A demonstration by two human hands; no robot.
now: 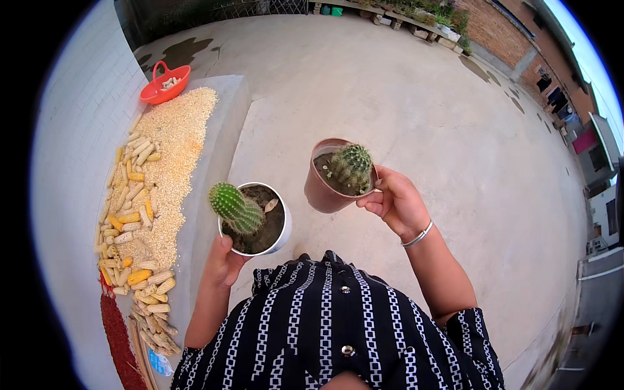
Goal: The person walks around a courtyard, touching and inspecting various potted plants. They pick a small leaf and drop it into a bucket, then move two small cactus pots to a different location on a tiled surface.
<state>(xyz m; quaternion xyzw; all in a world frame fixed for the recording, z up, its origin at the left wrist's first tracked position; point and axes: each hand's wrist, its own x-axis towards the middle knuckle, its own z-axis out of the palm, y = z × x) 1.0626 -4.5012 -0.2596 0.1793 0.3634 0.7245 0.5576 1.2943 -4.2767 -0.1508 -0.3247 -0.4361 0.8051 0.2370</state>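
Observation:
My left hand (pixel 225 260) is closed on the near left side of a white pot (pixel 286 229), its thumb on the rim. Out of the dark soil in it leans a bright green, ribbed cactus (pixel 235 209), tipped to the left; a dry leaf lies on the soil. My right hand (pixel 392 203) grips the right rim of a brown plastic pot (pixel 323 190), held slightly farther off. A rounder, spiny cactus (pixel 351 166) grows in it, with soil showing around it. Both pots are held up above the concrete, apart from each other. A silver bangle circles my right wrist.
On a raised ledge (pixel 224 123) at the left lie loose corn kernels (pixel 179 149) and several cobs (pixel 130 214). A red basket (pixel 166 84) stands at its far end. Concrete floor (pixel 442 123) stretches ahead, to planters and a brick wall (pixel 497 32).

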